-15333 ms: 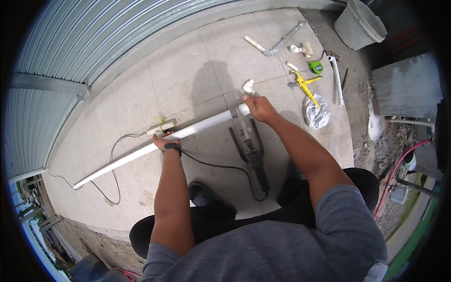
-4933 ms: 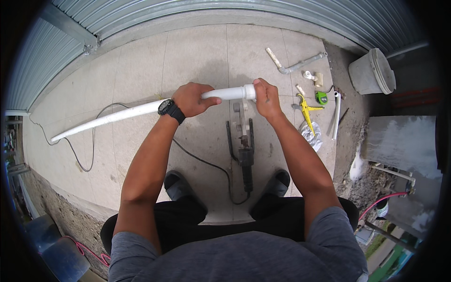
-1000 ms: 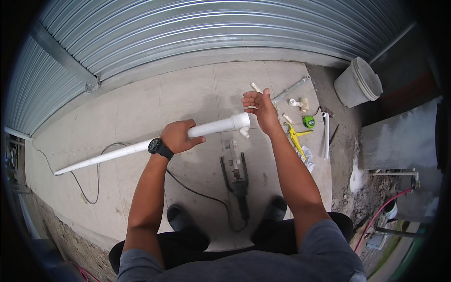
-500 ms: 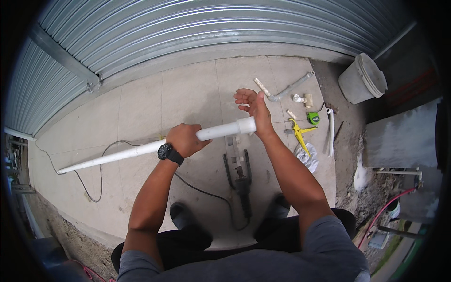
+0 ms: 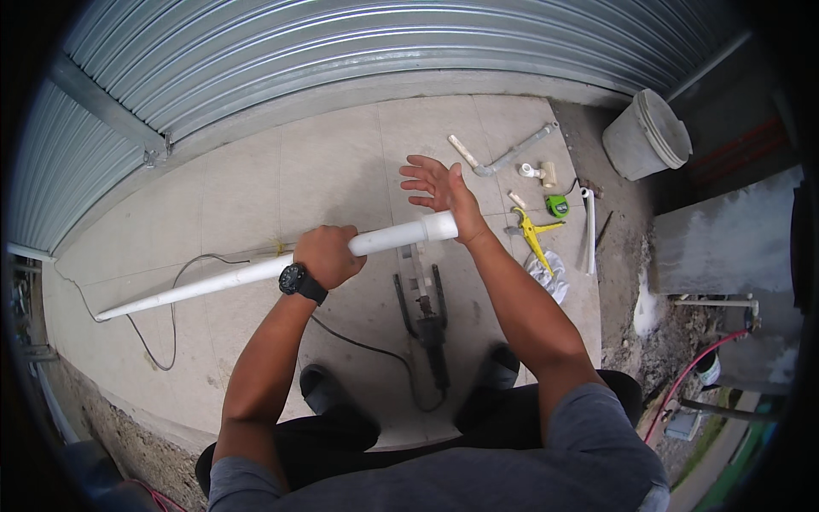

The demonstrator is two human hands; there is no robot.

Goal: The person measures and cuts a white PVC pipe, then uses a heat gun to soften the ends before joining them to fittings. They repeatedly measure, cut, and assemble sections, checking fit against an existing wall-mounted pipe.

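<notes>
While the left hand [image 5: 327,256] wraps the white pipe [image 5: 388,237], fingers curled over it, the right hand [image 5: 445,192] stands open at the pipe's right-end collar [image 5: 440,225], fingers spread; can't tell if its heel touches the collar or just overlaps it. Pipe slants across the tiled floor [image 5: 247,183]; left hand hides a middle stretch, far left end small, floor contact unclear. Upper part of the black-handled tool [image 5: 433,341] partly covered by pipe. Floor's right edge runs beyond the yellow cutter [image 5: 534,235], white cloth [image 5: 550,283] and green tape measure [image 5: 557,206], all well apart from the pipe. Tiles stretch from pipe to metal shutter [image 5: 384,34], room there.
</notes>
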